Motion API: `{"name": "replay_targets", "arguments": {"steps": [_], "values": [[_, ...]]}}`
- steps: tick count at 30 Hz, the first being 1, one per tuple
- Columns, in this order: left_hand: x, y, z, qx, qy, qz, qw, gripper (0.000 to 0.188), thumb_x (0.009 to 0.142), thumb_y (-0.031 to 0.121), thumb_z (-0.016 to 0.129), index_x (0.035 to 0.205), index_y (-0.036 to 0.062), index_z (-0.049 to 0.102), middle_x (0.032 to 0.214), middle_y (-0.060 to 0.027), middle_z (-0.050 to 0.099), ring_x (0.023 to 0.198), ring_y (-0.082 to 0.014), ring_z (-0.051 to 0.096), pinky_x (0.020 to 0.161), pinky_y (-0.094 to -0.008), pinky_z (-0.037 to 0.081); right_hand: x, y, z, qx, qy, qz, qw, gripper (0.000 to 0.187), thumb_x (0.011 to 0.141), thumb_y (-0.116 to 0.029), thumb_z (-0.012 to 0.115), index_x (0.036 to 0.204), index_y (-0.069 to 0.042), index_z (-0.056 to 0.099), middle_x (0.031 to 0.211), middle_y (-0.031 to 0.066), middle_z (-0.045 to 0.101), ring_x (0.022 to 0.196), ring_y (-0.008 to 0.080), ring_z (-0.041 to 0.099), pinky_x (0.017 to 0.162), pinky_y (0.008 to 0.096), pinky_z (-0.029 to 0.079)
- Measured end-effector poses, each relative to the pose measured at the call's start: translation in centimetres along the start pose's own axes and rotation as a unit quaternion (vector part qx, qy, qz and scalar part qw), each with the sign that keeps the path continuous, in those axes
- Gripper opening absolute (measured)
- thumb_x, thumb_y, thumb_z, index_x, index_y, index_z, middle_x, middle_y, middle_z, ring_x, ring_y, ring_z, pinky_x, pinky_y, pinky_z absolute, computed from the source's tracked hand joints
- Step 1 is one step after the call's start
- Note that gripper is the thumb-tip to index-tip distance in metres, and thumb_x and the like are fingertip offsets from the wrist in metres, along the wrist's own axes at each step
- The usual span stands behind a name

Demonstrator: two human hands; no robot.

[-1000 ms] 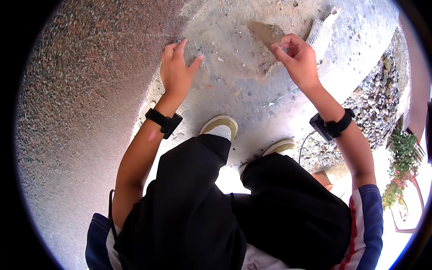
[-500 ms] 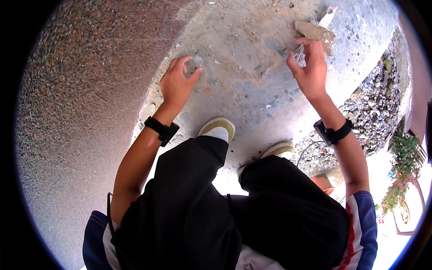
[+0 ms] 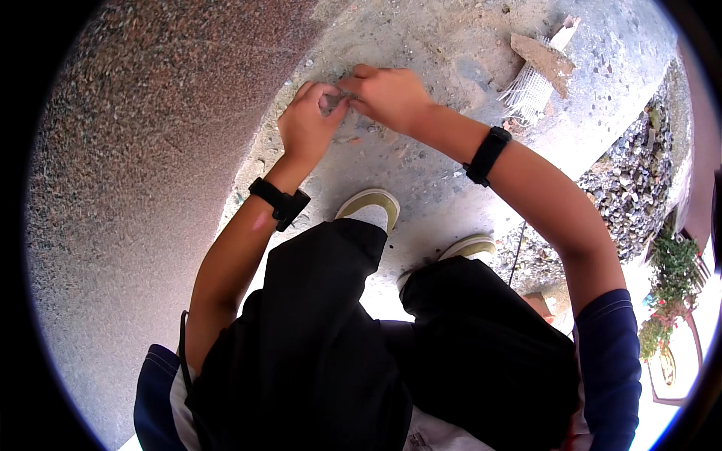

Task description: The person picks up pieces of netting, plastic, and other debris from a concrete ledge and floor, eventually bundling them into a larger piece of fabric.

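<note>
My left hand (image 3: pixel 307 124) curls above the concrete ground (image 3: pixel 429 188), its thumb and forefinger curved toward each other. Against its fingertips are those of my right hand (image 3: pixel 392 96), which are pinched together. Whatever lies between the fingertips is too small and hidden to name; a greyish bit shows there. Off to the right, apart from both hands, a flat brown broken piece (image 3: pixel 543 60) rests across a frayed strip of white mesh (image 3: pixel 530 92).
A rough reddish-brown granite-like surface (image 3: pixel 150 150) borders the concrete on the left. Loose gravel (image 3: pixel 628 180) lies on the right, with a green plant (image 3: pixel 673 252) beyond it. My shoes (image 3: pixel 372 207) stand on the concrete just below the hands.
My right hand has swung left from beside the mesh strip to meet my left hand, and its fingers have closed. The mesh and broken piece are now uncovered. My left hand has barely shifted.
</note>
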State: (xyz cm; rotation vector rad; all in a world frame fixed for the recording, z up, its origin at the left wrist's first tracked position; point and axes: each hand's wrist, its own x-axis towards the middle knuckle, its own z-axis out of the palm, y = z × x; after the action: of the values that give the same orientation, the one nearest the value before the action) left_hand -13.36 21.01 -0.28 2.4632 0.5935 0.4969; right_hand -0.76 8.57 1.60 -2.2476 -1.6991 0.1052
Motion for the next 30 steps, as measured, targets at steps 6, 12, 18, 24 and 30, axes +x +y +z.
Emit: {"name": "replay_targets", "arguments": {"steps": [6, 12, 18, 24, 30], "values": [[0.1, -2.1, -0.3, -0.043, -0.006, -0.007, 0.999, 0.028, 0.069, 0.024, 0.076, 0.093, 0.0130, 0.066, 0.072, -0.0011, 0.053, 0.062, -0.0176, 0.054, 0.055, -0.0313, 0.044, 1.7, -0.6, 1.0, -0.002, -0.016, 0.045, 0.999, 0.014, 0.082, -0.016, 0.061, 0.095, -0.013, 0.065, 0.097, 0.0055, 0.062, 0.083, 0.0290, 0.066, 0.071, 0.0398, 0.054], [0.7, -3.2, 0.1, -0.051, -0.013, 0.011, 0.999, 0.031, 0.069, 0.024, 0.076, 0.096, 0.0134, 0.065, 0.072, -0.0010, 0.053, 0.061, -0.0178, 0.053, 0.055, -0.0315, 0.044, 3.1, -0.5, 1.3, -0.009, -0.030, 0.068, 0.997, 0.010, 0.083, -0.018, 0.062, 0.092, -0.014, 0.064, 0.097, 0.0043, 0.061, 0.081, 0.0294, 0.065, 0.071, 0.0409, 0.053], [1.2, -3.2, -0.1, -0.079, 0.000, 0.031, 0.996, 0.030, 0.070, 0.016, 0.078, 0.096, 0.0072, 0.066, 0.068, -0.0006, 0.046, 0.059, -0.0115, 0.045, 0.054, -0.0269, 0.039, 3.1, -0.6, 1.7, -0.018, -0.048, 0.082, 0.995, 0.005, 0.083, -0.014, 0.061, 0.087, -0.013, 0.063, 0.096, 0.0049, 0.061, 0.082, 0.0295, 0.065, 0.071, 0.0414, 0.052], [1.7, -4.1, -0.4, -0.123, -0.011, 0.014, 0.992, 0.028, 0.073, 0.016, 0.077, 0.098, 0.0068, 0.068, 0.067, -0.0015, 0.047, 0.058, -0.0103, 0.044, 0.053, -0.0255, 0.038, 3.5, -1.2, 2.0, -0.007, -0.043, 0.082, 0.996, 0.003, 0.083, -0.014, 0.060, 0.085, -0.012, 0.062, 0.095, 0.0055, 0.060, 0.081, 0.0301, 0.065, 0.071, 0.0408, 0.052], [1.8, -3.6, 0.4, -0.113, -0.024, 0.052, 0.992, 0.021, 0.076, 0.015, 0.075, 0.094, 0.0071, 0.069, 0.067, -0.0012, 0.048, 0.057, -0.0116, 0.045, 0.052, -0.0263, 0.039, 2.5, -0.9, 2.1, 0.038, 0.012, 0.094, 0.995, 0.009, 0.083, -0.018, 0.063, 0.089, -0.012, 0.059, 0.095, 0.0056, 0.061, 0.083, 0.0301, 0.064, 0.070, 0.0408, 0.051]]}}
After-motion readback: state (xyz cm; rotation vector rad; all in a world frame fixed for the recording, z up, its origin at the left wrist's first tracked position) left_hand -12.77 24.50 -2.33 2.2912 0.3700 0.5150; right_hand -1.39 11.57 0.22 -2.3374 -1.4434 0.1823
